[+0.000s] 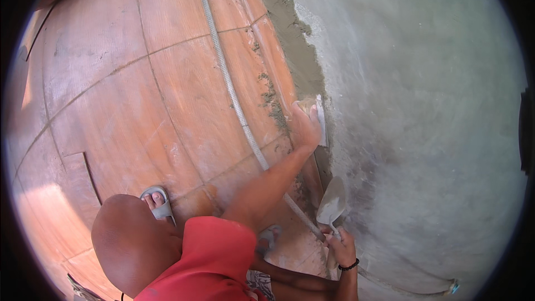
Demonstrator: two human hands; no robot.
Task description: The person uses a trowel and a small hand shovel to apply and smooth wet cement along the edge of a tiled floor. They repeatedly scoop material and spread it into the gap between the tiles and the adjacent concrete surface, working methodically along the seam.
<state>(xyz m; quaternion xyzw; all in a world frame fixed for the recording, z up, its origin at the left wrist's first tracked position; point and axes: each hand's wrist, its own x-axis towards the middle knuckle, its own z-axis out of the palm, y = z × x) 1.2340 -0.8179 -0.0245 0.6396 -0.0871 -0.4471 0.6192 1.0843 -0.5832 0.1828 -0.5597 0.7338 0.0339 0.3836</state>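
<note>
My left hand [305, 128] presses flat on a float [321, 121], fingers wrapped over its top, holding it against the wall [423, 106] where grey plaster meets the tile floor [139, 78]. My right hand [341, 248], below and nearer to me, is closed around the handle of a trowel [332, 203] whose blade points up toward the left hand. I judge the float light and stiff, best held from its back as now. The trowel should be rigid and steel-bladed, taken by its handle, since wet mortar would make the blade slick. The mortar [290, 33] beyond the left hand looks soft and crumbly. A hose [234, 95] runs under my left forearm. The trowel handle is hidden in my fist, the float's face is hidden against the wall, and I cannot tell whether the blade carries mortar.
</note>
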